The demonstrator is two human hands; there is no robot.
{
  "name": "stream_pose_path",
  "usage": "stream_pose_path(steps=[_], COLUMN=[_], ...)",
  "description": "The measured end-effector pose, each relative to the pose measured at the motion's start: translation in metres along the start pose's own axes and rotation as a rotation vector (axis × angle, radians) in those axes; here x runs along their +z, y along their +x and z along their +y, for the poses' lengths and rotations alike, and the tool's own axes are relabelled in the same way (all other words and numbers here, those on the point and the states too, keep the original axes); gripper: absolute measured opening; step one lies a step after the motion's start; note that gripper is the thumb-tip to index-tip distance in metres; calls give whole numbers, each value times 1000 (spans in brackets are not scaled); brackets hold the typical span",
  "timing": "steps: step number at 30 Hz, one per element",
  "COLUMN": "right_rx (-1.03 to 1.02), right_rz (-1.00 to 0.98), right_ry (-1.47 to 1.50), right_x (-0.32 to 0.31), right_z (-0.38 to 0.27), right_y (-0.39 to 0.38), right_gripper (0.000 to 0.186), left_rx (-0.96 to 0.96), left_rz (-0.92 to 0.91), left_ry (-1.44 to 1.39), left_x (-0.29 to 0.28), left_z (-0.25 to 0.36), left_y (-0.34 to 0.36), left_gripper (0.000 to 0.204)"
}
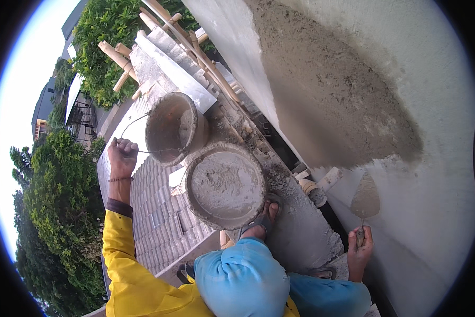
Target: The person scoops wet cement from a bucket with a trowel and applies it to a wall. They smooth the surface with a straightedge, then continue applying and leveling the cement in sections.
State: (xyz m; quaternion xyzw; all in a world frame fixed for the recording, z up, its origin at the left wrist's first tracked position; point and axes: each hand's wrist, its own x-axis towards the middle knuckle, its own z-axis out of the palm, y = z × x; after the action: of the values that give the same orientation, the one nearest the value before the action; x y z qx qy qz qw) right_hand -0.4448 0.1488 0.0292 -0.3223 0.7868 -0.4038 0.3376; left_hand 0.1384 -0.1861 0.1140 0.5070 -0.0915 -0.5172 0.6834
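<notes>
The right hand (pixel 360 252), at the lower right of the frame, is clenching the handle of a trowel (pixel 365 199); the blade's long axis is running straight up from the grip, its face lying against the pale wall (pixel 438 158) just below the grey wet plaster patch (pixel 332 90). The left hand (pixel 122 157), at centre left, is closing around the wire bail of a tilted empty bucket (pixel 174 127). The mortar-filled pan (pixel 226 185) is sitting between the hands, nearer the left.
</notes>
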Motion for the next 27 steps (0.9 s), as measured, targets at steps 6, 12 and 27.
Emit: stream_pose_path(steps=[6, 12, 27], right_rx=[-101, -89, -210], right_rz=[69, 268, 898], right_ry=[-113, 40, 185], right_x=[-7, -17, -109], right_z=[11, 37, 84], right_y=[-19, -54, -127], right_gripper=[14, 13, 19], left_rx=[32, 369, -436], left_rz=[-353, -776, -1171], left_ry=[312, 685, 764], left_x=[171, 235, 274], left_z=[63, 86, -108], left_y=[-34, -149, -347], left_gripper=[26, 15, 27])
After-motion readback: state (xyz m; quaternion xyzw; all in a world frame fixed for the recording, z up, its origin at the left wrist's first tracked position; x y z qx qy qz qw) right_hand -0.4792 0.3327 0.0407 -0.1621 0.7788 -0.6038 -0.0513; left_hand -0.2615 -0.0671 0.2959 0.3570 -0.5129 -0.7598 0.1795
